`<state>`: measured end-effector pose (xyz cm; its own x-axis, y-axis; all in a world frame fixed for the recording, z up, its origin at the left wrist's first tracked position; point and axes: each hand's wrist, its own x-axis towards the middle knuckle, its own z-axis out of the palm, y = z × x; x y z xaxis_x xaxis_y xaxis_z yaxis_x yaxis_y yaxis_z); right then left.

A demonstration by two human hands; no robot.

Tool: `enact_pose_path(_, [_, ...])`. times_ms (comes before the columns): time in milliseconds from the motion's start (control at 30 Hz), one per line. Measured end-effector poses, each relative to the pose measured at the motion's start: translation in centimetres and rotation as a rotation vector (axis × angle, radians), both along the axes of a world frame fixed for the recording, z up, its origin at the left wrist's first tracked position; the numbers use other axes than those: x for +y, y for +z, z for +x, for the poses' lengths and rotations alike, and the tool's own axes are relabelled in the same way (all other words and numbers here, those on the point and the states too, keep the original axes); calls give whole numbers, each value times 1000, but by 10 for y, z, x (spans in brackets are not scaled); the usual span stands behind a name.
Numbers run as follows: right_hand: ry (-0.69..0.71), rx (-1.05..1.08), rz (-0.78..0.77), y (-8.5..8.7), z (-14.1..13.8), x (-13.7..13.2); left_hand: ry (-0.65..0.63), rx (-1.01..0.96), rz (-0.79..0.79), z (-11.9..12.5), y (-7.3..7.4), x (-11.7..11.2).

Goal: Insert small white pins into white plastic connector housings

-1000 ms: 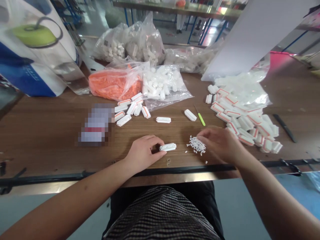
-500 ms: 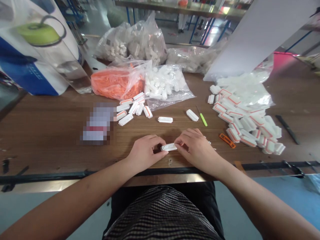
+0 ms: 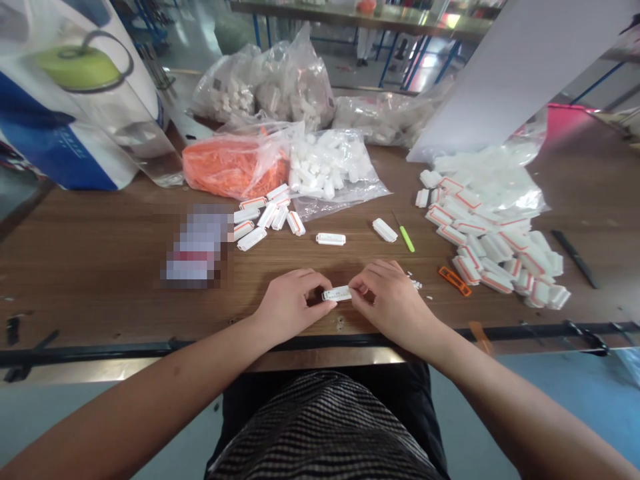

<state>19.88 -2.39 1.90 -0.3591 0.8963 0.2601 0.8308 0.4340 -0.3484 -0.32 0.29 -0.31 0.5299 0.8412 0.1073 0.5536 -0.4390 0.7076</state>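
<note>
A small white plastic housing (image 3: 337,293) lies near the front edge of the wooden table (image 3: 100,267). My left hand (image 3: 290,303) pinches its left end with curled fingers. My right hand (image 3: 393,300) is closed at its right end, fingertips pressed to the part; a tiny piece may be in them, too small to see. Most of a little heap of tiny white pins (image 3: 415,283) is hidden behind my right hand.
Loose white housings (image 3: 331,239) lie mid-table, with an orange-trimmed group (image 3: 265,217) to the left and a big pile (image 3: 495,247) to the right. Bags of orange (image 3: 227,167) and white parts (image 3: 325,167) sit behind. A green-handled tool (image 3: 404,235) and an orange clip (image 3: 455,281) lie nearby.
My right hand left the heap of tiny pins and moved left to the housing's right end. The left hand stayed on the housing. The orange clip came into view.
</note>
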Motion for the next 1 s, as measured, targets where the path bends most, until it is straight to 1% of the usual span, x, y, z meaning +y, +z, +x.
enact_pose_path(67, [-6,-42,-8,2,-2,0,6,-3,-9,0,0,0])
enact_pose_path(133, [-7,-36,-56,5,-2,0,11,0,-17,0,1,0])
enact_pose_path(267, [-11,94,-154,7,3,-3,3,10,-11,0,1,0])
enact_pose_path(333, [-24,167,-156,7,7,-5,0,12,-2,0,1,0])
enact_pose_path(400, [-34,208,-102,7,10,-8,-1,8,-3,0,2,0])
enact_pose_path(467, [-23,167,-6,6,13,-10,0,0,-5,0,2,0])
enact_pose_path(567, [35,-10,123,4,11,-14,-2,-10,1,0,1,0])
enact_pose_path(633, [61,-138,182,2,6,-16,-6,-14,10,0,0,0])
enact_pose_path(700, [64,-219,213,0,2,-18,-3,-10,8,-1,0,1])
enact_pose_path(733, [61,-222,208,0,0,-18,1,-5,8,-1,0,1])
enact_pose_path(800, [53,-123,155,-1,3,-18,0,4,22,-1,1,1])
enact_pose_path(867, [-6,46,78,-1,16,-18,-5,7,49,-2,1,1])
enact_pose_path(933, [-154,136,6,0,39,-21,-11,9,63,-2,1,2])
enact_pose_path(967, [-252,112,-26,0,52,-23,-13,9,64,-2,1,2])
enact_pose_path(1000, [-337,42,-76,-1,65,-26,-15,10,63,-2,1,2])
